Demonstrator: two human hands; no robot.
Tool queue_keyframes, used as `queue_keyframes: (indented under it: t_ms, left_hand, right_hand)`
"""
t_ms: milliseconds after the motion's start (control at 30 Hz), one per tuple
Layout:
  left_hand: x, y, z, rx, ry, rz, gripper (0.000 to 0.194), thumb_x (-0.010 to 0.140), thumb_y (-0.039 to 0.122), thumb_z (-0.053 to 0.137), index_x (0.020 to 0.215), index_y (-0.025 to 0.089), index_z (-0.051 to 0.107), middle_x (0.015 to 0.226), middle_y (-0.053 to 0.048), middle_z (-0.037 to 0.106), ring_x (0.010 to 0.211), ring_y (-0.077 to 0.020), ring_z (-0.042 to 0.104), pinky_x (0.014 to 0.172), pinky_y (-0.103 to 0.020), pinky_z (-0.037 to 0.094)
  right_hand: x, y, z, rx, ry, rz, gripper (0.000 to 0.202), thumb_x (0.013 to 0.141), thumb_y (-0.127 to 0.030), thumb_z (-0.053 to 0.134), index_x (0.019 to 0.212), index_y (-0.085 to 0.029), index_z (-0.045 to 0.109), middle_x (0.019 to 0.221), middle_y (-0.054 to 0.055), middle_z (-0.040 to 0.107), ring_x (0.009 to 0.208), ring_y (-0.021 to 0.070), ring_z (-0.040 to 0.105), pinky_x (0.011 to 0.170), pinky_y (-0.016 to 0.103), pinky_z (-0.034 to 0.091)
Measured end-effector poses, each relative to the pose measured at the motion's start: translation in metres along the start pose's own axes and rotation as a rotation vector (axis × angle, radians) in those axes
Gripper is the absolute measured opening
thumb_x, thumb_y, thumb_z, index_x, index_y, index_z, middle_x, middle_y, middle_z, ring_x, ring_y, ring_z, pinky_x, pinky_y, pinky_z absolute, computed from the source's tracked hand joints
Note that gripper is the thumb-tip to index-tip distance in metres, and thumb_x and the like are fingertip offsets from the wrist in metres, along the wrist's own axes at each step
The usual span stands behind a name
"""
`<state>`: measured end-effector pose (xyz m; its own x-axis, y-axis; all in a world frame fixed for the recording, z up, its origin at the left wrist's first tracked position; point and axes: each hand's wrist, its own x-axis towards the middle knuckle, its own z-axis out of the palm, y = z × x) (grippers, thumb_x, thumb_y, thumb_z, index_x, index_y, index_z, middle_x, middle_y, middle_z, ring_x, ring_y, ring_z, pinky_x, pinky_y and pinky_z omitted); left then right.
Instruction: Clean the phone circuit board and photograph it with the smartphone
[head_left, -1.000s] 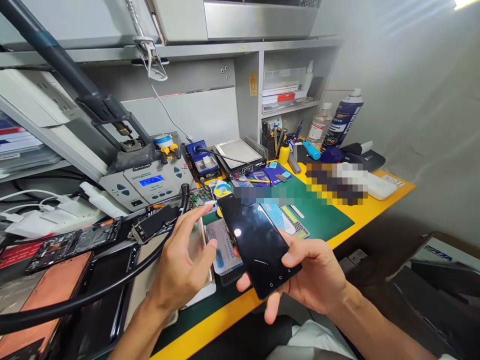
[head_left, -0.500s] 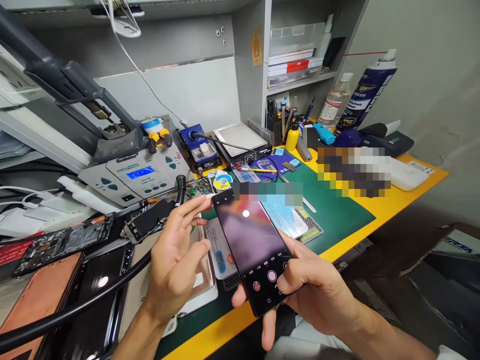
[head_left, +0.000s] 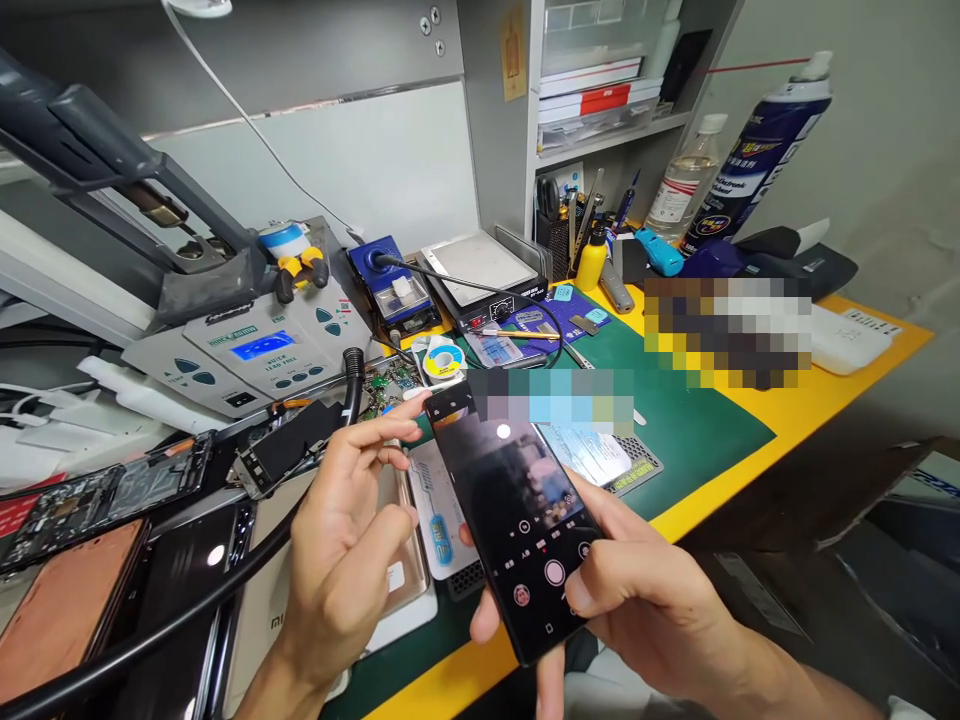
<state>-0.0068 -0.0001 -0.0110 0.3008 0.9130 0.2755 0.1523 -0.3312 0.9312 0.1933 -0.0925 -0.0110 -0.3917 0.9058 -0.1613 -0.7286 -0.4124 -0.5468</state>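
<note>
A black smartphone (head_left: 499, 500) is tilted up over the front of the bench, its lit screen showing a camera app with a round shutter button. My right hand (head_left: 637, 590) grips its lower right part, thumb on the glass near the shutter button and fingers behind. To the left of the phone, my left hand (head_left: 352, 540) is raised with fingers curved and apart, holding nothing; its fingertips come close to the phone's upper left corner. Beneath lie a gold phone back (head_left: 395, 530) and a grey perforated plate with a blue label (head_left: 441, 540).
A hot air station (head_left: 255, 350) stands at the left, its black hose (head_left: 225, 590) crossing several phones. Solder (head_left: 442, 362), a blue soldering unit (head_left: 390, 285) and a heating plate (head_left: 480, 270) sit behind. A spray can (head_left: 757, 150) and bottle (head_left: 682, 180) stand at the right on the yellow-edged bench.
The phone screen has gone from a blurred purplish picture to a darker one with different content. The whole view has shifted slightly. Both hands keep nearly the same pose.
</note>
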Motion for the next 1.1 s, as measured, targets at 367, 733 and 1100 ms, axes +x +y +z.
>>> queue_keyframes:
  t_ms: [367,733,1100]
  left_hand:
    - [-0.004,0.003,0.003,-0.077,0.047,0.001,0.031,0.08,0.006,0.056,0.101,0.027,0.064,0.144,0.0,0.069,0.151,-0.0274,0.051,0.124,-0.045,0.04]
    - [-0.007,0.005,0.001,-0.075,0.101,0.028,0.031,0.077,0.005,0.058,0.096,0.027,0.065,0.137,0.001,0.071,0.145,-0.0272,0.055,0.12,-0.044,0.042]
    - [-0.008,0.011,0.0,-0.087,0.126,0.021,0.027,0.077,0.005,0.059,0.092,0.027,0.065,0.135,0.002,0.074,0.126,-0.021,0.06,0.115,-0.04,0.044]
  right_hand:
    - [-0.002,0.0,0.006,-0.042,0.076,0.05,0.062,0.064,-0.022,0.065,0.125,-0.014,0.063,0.085,0.012,0.082,0.057,0.0146,0.071,0.055,0.021,0.058]
    - [-0.002,0.002,0.008,-0.072,0.092,0.052,0.053,0.065,-0.024,0.066,0.117,-0.013,0.065,0.078,0.011,0.081,0.052,0.0117,0.063,0.054,0.02,0.054]
    - [-0.004,0.004,0.014,-0.106,0.109,0.074,0.053,0.062,-0.023,0.065,0.113,-0.012,0.07,0.085,0.012,0.081,0.055,0.0117,0.06,0.055,0.02,0.049]
